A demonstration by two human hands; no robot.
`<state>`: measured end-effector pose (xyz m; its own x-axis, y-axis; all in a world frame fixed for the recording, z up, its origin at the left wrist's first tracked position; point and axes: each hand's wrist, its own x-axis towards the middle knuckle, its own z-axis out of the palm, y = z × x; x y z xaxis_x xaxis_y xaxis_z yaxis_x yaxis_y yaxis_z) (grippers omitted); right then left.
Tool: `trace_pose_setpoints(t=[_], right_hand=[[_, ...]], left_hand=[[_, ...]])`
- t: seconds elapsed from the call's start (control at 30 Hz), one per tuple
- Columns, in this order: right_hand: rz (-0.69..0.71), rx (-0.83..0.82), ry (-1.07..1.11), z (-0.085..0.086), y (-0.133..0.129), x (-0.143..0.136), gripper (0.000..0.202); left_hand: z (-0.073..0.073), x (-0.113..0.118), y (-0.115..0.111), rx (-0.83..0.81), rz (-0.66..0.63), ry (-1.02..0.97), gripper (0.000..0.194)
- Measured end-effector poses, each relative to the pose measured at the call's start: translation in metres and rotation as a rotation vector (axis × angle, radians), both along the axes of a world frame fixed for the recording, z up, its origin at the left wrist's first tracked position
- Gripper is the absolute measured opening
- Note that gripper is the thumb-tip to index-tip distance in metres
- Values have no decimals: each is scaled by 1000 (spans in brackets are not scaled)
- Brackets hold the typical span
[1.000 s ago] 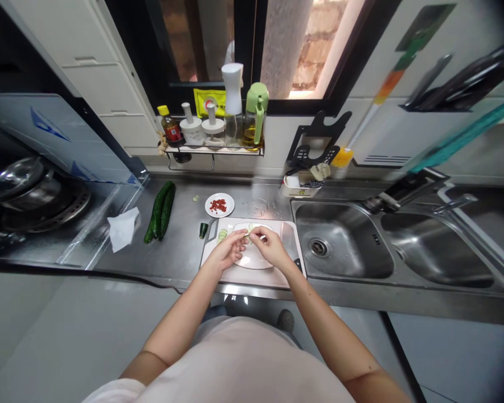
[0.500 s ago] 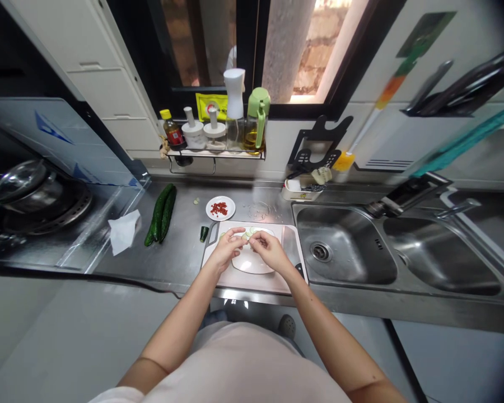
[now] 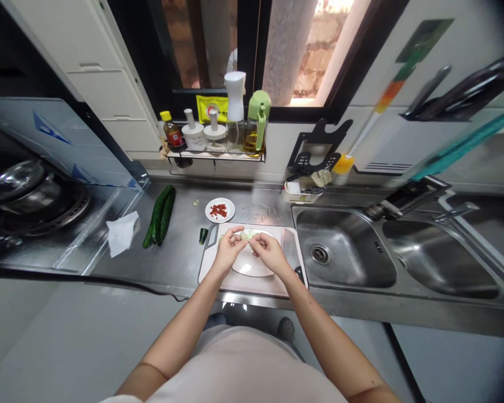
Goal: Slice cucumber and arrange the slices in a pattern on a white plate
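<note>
My left hand [image 3: 231,246] and my right hand [image 3: 265,249] meet over a white plate [image 3: 252,266] on the cutting board [image 3: 218,278]. Pale green slices [image 3: 252,232] lie at the plate's far side. Between my fingertips is a thin pale green slice [image 3: 244,235], pinched by my left hand. My right fingers are pressed together beside it; what they hold is too small to make out. A knife [image 3: 291,249] lies on the board's right side, its dark handle near the corner.
Whole cucumbers [image 3: 163,215], a paper towel [image 3: 121,234], a cucumber end [image 3: 203,235] and a small plate of chopped red pieces [image 3: 219,210] sit left of and behind the board. A double sink [image 3: 346,246] is on the right, a stove [image 3: 46,210] far left.
The left fingers have drawn closer together around the slice, which shows more clearly now. Both hands stay over the plate.
</note>
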<state>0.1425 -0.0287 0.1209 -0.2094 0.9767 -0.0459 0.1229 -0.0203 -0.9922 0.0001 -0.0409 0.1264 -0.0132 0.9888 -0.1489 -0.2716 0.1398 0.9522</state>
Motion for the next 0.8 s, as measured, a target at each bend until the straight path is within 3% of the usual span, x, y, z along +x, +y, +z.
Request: trace_pose_setpoints(t=[0.47, 0.67, 0.8], right_hand=[[-9, -70, 15, -3, 4, 3, 31], [97, -100, -51, -1, 14, 17, 27], [203, -66, -164, -9, 28, 33, 25]], left_hand=[[-12, 9, 1, 61, 58, 71, 36], [-19, 10, 2, 2, 29, 55, 34], [-32, 14, 7, -32, 3, 70, 34]])
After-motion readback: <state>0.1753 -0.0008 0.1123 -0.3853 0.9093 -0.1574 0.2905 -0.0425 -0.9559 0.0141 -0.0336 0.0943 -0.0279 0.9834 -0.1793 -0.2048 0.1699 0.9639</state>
